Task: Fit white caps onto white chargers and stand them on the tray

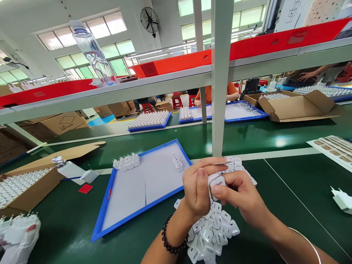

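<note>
Both of my hands are closed on one small white charger housing (216, 182) with faint print on its face. My left hand (196, 187), with a black bead bracelet at the wrist, grips it from the left. A thin pointed metal tool (222, 162), like tweezers, sticks out from its fingers. The thumb and fingers of my right hand (244, 194) pinch the right side. Beneath the hands lies a loose pile of white charger covers (209, 234). Behind them, white pieces (233, 164) sit in rows, partly hidden by my fingers.
A blue-rimmed tray (129, 212) holds several white plugs (128, 162). At left stand a carton of plugs (35, 190) and a dispenser bottle (70, 171). A shelf post (220, 80) rises ahead. One white plug (342, 200) lies far right. A person in orange (232, 91) sits across.
</note>
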`<act>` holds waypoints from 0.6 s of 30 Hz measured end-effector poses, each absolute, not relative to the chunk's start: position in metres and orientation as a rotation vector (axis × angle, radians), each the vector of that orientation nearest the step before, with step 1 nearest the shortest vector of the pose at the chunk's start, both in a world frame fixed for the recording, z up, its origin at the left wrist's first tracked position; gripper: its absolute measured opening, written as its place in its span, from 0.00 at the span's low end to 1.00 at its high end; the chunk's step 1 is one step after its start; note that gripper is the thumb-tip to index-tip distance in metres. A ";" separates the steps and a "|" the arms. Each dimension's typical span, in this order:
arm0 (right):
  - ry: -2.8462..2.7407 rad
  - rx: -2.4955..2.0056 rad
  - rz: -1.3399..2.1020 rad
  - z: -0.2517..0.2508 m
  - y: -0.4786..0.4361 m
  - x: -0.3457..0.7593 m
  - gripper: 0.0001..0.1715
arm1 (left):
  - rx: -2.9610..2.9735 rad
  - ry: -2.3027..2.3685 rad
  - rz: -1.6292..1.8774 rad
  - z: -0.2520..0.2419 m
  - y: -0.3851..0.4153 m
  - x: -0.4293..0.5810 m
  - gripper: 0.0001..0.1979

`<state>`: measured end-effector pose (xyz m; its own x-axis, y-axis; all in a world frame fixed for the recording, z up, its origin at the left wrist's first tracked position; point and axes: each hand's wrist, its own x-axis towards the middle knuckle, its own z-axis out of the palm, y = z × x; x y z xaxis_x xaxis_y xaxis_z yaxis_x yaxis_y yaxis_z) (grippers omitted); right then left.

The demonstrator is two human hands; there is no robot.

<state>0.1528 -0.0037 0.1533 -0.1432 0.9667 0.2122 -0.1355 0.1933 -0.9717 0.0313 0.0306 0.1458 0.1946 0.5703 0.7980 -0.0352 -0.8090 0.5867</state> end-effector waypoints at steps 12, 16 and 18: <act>-1.245 -0.811 1.573 0.153 0.004 0.167 0.35 | 1.709 0.424 1.436 0.150 0.036 0.037 0.28; -1.252 -0.775 1.604 0.154 0.003 0.167 0.35 | 1.646 0.422 1.407 0.153 0.033 0.039 0.29; -1.241 -0.774 1.601 0.154 0.002 0.166 0.35 | 1.642 0.402 1.394 0.154 0.033 0.038 0.29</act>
